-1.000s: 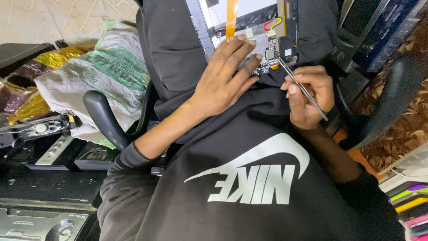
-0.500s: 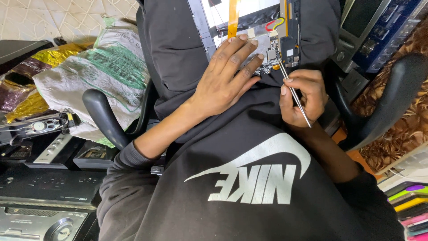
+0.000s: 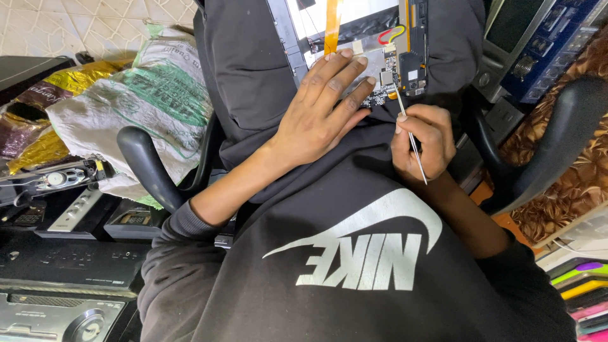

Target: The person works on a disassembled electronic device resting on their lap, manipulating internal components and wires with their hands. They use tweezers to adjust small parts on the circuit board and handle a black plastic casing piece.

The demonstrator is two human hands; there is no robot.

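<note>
Figure: opened flat device resting on your lap, back cover off, circuit board exposed at its lower edge. Your left hand lay flat with fingers spread, pressing on the device beside the board, fingertips just short of the orange ribbon cable. Your right hand was pinched around a thin metal probe, held like a pen, its tip touching the board near a small chip and the red and yellow wires.

Risk, as judged from this view: the device sat on soft dark clothing, not on a worktop, so a shift of your legs could have tilted it and sent the tip skidding across neighbouring components. A metal tip bridging two contacts could have shorted them. Too much pressure from the flat hand could have creased the ribbon cable. The chair armrests stood close on both sides, limiting elbow room.
</note>
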